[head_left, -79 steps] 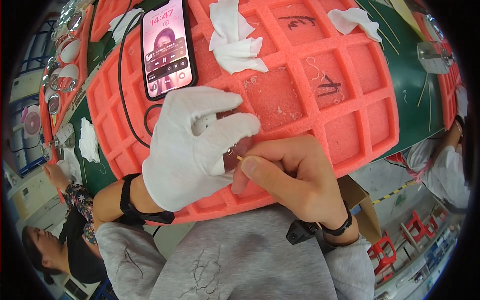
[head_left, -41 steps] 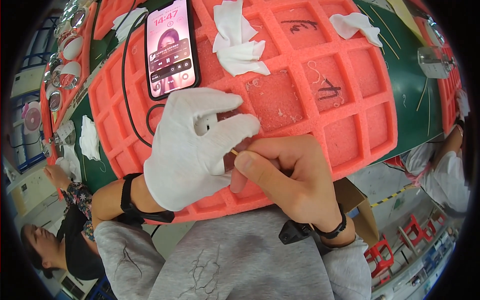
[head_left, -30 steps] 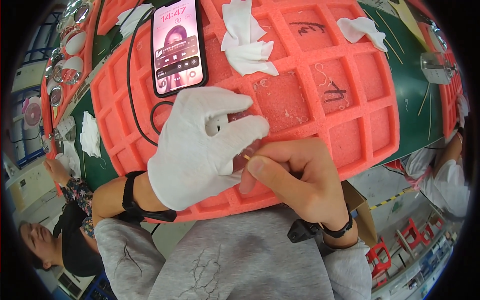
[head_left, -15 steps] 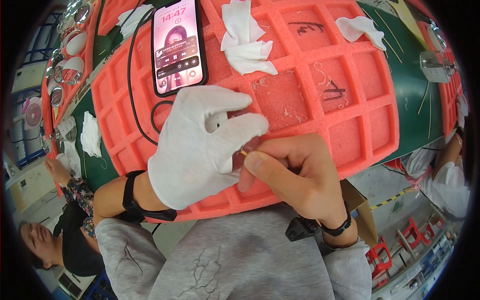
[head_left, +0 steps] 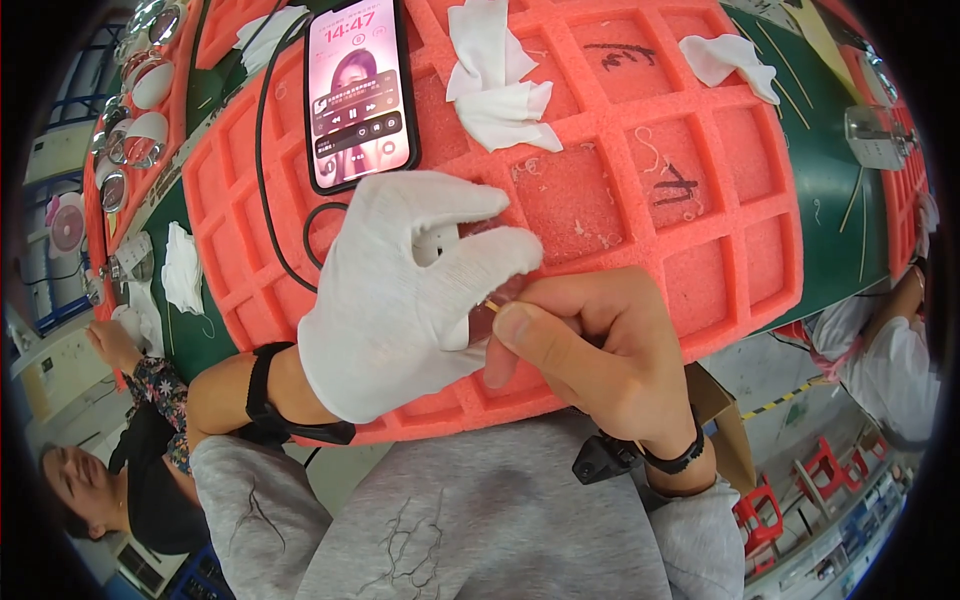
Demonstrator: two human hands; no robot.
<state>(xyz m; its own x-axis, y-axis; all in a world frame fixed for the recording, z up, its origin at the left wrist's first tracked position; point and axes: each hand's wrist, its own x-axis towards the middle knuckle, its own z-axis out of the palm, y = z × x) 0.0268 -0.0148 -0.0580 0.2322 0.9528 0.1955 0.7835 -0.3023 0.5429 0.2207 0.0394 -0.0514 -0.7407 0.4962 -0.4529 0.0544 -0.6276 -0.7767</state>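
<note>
My left hand (head_left: 385, 295), in a white glove, is closed round a small white piece with a glossy edge (head_left: 430, 244). The palm and fingers cover most of it, so its kind cannot be made out. Bare, my right hand (head_left: 605, 345) pinches a thin wooden stick (head_left: 492, 306) between thumb and forefinger. The stick's tip points in toward the piece beside the gloved fingers; whether it touches is hidden. Both hands are close together over the near part of a red foam tray (head_left: 622, 190) with square compartments.
A lit phone (head_left: 360, 100) lies at the tray's far left beside a black cable (head_left: 262, 170). White cloths (head_left: 500, 90) rest on the tray. Thin sticks (head_left: 785, 75) and a clear container (head_left: 872, 138) are on the green table at right. A co-worker (head_left: 120, 490) is at left.
Both hands keep the same hold and nearly the same place. The right hand and the tray appear shifted very slightly to the right in the picture.
</note>
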